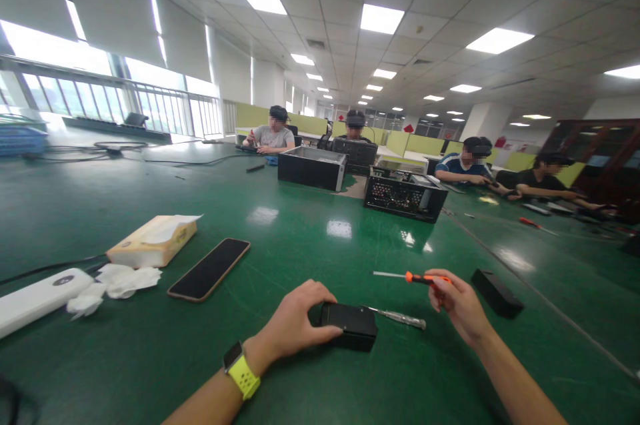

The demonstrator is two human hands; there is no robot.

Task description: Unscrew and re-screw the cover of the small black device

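Observation:
My left hand [303,318], with a yellow-strapped watch [242,369] on its wrist, grips a small black rectangular box [354,326] resting on the green tabletop. Thumb and fingers hold the box at its left end; its exact kind I cannot make out. My right hand [456,301] is closed round the orange-and-black handle of a screwdriver [407,277], whose shaft points left above the table. Between my hands, just right of the box, lies a second screwdriver [400,318] with a clear handle. Another black box [497,293] sits to the right of my right hand.
On the left are a phone [210,269], a tissue pack [155,240], crumpled tissues [125,280] and a white oblong device [43,299]. Farther off stand two black computer cases [313,168], [406,195]. Several people sit across the table. A red-handled screwdriver [530,222] lies far right.

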